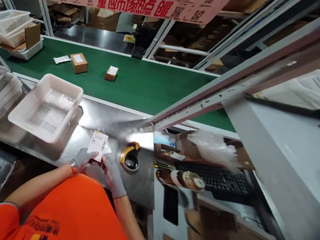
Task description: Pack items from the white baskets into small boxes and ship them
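Observation:
A white printed label (97,146) lies over a clear plastic bag (107,147), both held close to my body above the metal bench. The gloved fingers of my left hand (83,158) are closed on the lower left edge of the label. At its lower right corner, my right hand (113,176) is gloved and pinches too. Something small and dark shows beneath the label between the hands, too hidden to name. To the right of my hands, a yellow and black tape dispenser (130,158) rests on the bench.
An open white plastic basket (77,94) stands at left beside stacked baskets (1,101). Beyond runs a green conveyor belt (141,82) with two small cardboard boxes (79,66) and a white packet (61,59). A phone (171,204), brown bottle (180,178) and keyboard (223,179) are at right.

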